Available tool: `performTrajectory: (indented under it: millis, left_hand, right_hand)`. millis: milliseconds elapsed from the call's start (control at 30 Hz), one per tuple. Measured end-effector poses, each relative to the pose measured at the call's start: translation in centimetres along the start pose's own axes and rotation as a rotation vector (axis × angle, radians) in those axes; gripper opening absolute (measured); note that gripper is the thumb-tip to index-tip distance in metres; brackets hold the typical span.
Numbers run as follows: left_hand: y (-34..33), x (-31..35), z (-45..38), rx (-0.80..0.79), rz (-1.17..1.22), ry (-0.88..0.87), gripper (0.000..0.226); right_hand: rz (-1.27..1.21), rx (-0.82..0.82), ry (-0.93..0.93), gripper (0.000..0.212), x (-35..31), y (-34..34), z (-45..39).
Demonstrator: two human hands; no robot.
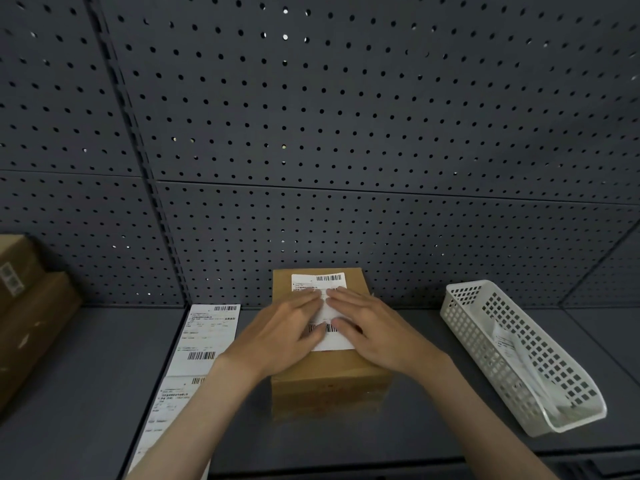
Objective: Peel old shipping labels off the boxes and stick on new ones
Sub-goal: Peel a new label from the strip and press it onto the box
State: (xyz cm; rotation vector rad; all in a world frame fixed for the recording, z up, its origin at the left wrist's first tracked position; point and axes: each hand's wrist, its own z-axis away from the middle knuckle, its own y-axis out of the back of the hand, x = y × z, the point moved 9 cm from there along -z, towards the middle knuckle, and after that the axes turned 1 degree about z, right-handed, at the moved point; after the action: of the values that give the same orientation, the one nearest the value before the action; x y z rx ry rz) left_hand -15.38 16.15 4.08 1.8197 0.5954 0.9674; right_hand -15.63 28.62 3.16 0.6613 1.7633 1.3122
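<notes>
Box (329,372) of brown cardboard sits mid-shelf (86,375), its long axis running near to far. White label (323,284) lies on its top, lengthwise, barcodes at far and near ends; the small print is unreadable. Left hand (284,336) and right hand (372,332) press flat on it, fingers straight. Label strip (204,341) lies left, basket (519,355) right.

A brown cardboard box (329,372) stands on the shelf, a white barcode label (327,311) flat on its top. A strip of labels (194,355) lies just left.
</notes>
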Motion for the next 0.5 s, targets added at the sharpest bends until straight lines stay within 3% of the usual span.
performTrajectory:
  millis: [233,367,500]
  left_hand:
    - [0.3,-3.0,0.8,0.024,0.044,0.093,0.055]
    - [0.4,-2.3,-0.6,0.038,0.036,0.099,0.057]
    - [0.3,-1.3,-1.8,0.028,0.036,0.066,0.053]
  right_hand:
    - [0.07,0.041,-0.107,0.054,2.1,1.1,0.9]
    - [0.071,0.08,-0.073,0.052,1.2,1.6,-0.6]
    - [0.032,0.0,-0.018,0.054,0.3,0.3,-2.2]
